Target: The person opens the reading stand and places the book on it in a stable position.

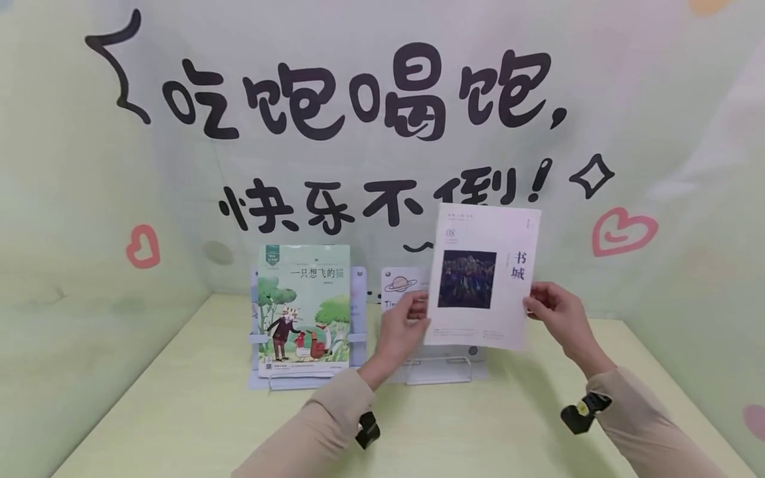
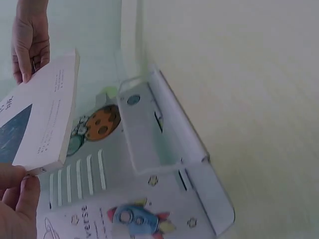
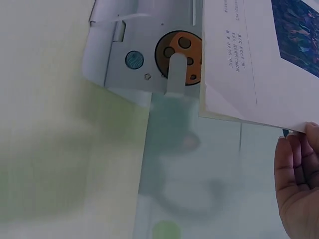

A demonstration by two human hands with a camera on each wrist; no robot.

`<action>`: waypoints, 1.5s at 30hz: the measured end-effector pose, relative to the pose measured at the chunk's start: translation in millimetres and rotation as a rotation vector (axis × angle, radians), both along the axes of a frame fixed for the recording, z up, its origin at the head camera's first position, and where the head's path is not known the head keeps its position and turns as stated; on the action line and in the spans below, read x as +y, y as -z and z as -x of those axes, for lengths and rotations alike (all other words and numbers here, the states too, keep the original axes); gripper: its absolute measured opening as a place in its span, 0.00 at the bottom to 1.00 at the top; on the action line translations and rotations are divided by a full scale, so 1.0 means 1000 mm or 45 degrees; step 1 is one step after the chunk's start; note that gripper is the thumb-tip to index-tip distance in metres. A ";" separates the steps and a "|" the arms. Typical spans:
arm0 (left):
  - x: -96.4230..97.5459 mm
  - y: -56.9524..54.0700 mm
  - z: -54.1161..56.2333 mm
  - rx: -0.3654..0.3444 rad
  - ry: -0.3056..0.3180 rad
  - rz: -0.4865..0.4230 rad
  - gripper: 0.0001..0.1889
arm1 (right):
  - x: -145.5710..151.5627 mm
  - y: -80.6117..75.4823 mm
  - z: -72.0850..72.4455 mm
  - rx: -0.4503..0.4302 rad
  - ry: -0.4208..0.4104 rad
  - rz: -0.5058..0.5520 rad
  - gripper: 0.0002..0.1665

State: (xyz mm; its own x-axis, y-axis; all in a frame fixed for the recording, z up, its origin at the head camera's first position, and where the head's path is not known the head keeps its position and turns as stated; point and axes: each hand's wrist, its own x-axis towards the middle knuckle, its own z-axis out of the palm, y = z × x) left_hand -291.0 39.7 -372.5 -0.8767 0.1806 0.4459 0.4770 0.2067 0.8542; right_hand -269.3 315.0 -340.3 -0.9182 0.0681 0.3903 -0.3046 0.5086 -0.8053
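A white book (image 1: 478,325) with a dark square picture is held up between both hands, its cover toward the head camera. My left hand (image 1: 402,335) pinches its left edge, with the thumb on the cover in the left wrist view. On the opposite edge my right hand (image 1: 562,318) pinches it between thumb and fingers. Behind and below the book stands a pale book stand (image 2: 144,199) printed with planets and a rocket, a clear front lip (image 1: 439,372) at its foot. The book hides much of this stand in the head view.
To the left, a green picture book (image 1: 305,312) with a cat on its cover leans upright on a second pale blue stand (image 1: 358,345). Both stands are on a light wooden table (image 1: 197,411). A printed cloth backdrop (image 1: 382,153) rises close behind them.
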 end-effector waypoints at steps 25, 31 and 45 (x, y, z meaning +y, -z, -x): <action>-0.048 0.018 0.023 0.152 -0.131 0.199 0.15 | -0.043 0.026 0.037 -0.082 0.000 -0.096 0.09; -0.049 0.023 0.023 0.160 -0.203 0.269 0.14 | -0.045 0.035 0.039 -0.119 0.015 -0.127 0.08; -0.050 0.033 0.020 0.083 -0.255 0.493 0.21 | -0.050 0.050 0.039 -0.187 0.097 -0.315 0.06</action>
State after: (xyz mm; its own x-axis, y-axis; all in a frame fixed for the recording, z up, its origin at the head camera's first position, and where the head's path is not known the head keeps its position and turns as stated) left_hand -311.1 -9.9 -405.1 -0.8837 0.1746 0.4342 0.4452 0.5998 0.6648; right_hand -307.9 265.3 -390.0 -0.9620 0.0583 0.2668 -0.1473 0.7119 -0.6866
